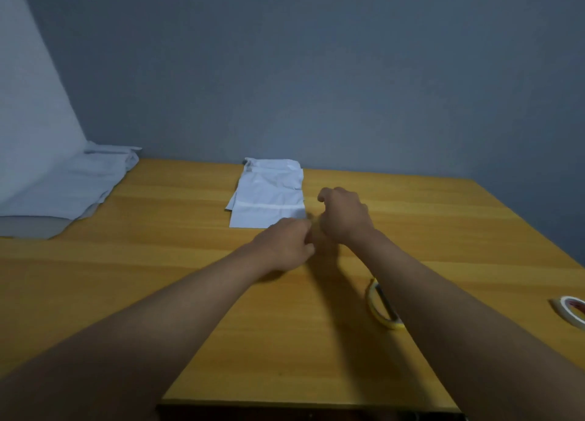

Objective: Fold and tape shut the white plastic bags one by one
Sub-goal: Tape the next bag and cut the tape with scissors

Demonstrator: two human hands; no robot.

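A folded white plastic bag (269, 196) lies flat at the far middle of the wooden table (158, 278), with a pale strip across its near part. My left hand (285, 246) and my right hand (343, 215) hover close together just in front of the bag's near right corner. Both have curled fingers, and their fingertips almost meet. I can make out nothing held between them. A tape roll with a yellow rim (381, 306) lies beside my right forearm, which partly covers it.
A pile of flat white bags (72, 186) covers the table's far left corner. A second tape roll (573, 314) sits at the right edge of the view. A grey wall stands right behind the table.
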